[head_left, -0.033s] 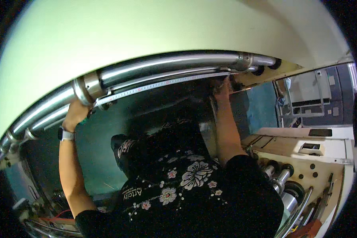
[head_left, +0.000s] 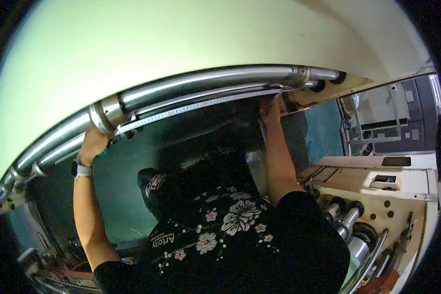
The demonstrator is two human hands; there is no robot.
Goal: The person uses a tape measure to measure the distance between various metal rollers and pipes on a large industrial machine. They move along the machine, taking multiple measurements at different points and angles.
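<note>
A white tape measure [head_left: 191,107] is drawn out in a long strip below a shiny metal roller [head_left: 196,81], following a thinner rod. At its left end my left hand [head_left: 96,143] is closed round it, just under a metal collar [head_left: 113,110]. A bit of green shows by that hand's fingers; the tape's case is mostly hidden. At the right end, near the machine's side wall, my right hand [head_left: 270,109] is closed on the strip with the fingertips raised to it. Shadow covers part of the right hand.
A large pale machine panel [head_left: 206,34] hangs over the rollers. To the right stands a cream side frame [head_left: 402,215] with metal rollers [head_left: 345,223] and a curved bar. Below the tape is a dark space with a greenish floor [head_left: 127,210].
The view has shifted very slightly. Both hands keep their places at the two ends of the tape measure.
</note>
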